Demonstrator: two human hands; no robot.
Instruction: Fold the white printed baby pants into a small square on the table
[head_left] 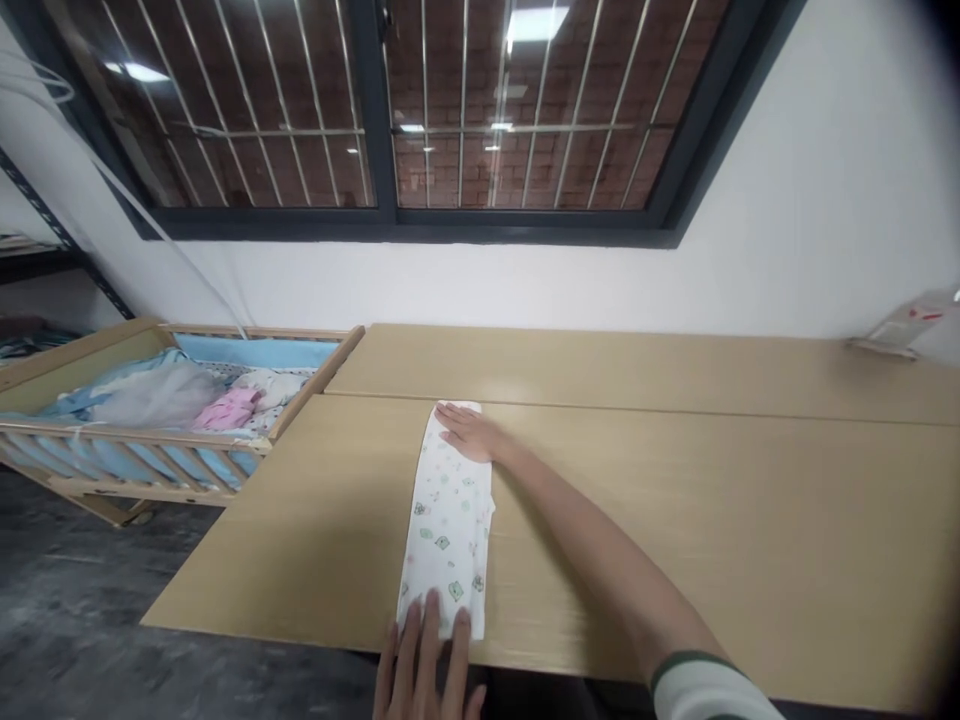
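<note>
A white cloth (448, 510) with a small green and pink print lies folded in a long narrow strip on the tan tabletop (600, 500). My right hand (466, 432) rests flat on the strip's far end, fingers stretched out toward the left. At the near end, close to the table's front edge, my left hand (429, 665) touches the cloth with its fingers spread. Neither hand grips it. A small bit of fabric sticks out from the cloth's right side.
Left of the table stands a wooden crib (300, 405) with blue lining, holding a pink cloth (229, 408) and other bedding. A clear package (900, 328) lies at the back right by the wall. Behind is a barred window (386, 120). A seam runs along the tabletop.
</note>
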